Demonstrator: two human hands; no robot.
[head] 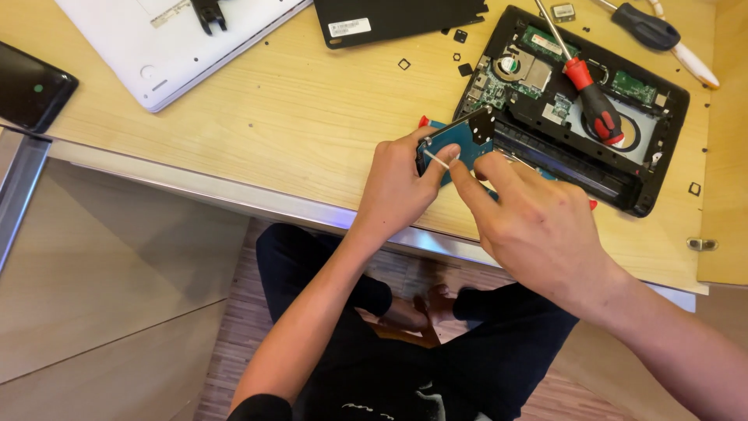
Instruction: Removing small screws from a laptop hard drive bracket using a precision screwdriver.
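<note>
the left hand (397,191) pinches the small blue drive (460,144) by its edge, lifted just beside the opened laptop base (662,148) at the table's (296,117) near edge, likely steadying it. the right hand (538,226) pinches at its other side, fingers closed on it. a red-handled screwdriver (596,101) rests inside the base. a white label sticks on the black cover (405,15) above.

Both hands cover much of the blue drive (460,144) at the near-left corner of the opened laptop base (662,156); what the right hand (538,226) pinches is hidden. Left of the base, the white laptop (167,47) and black panel (389,15) are cut by the top edge.
</note>
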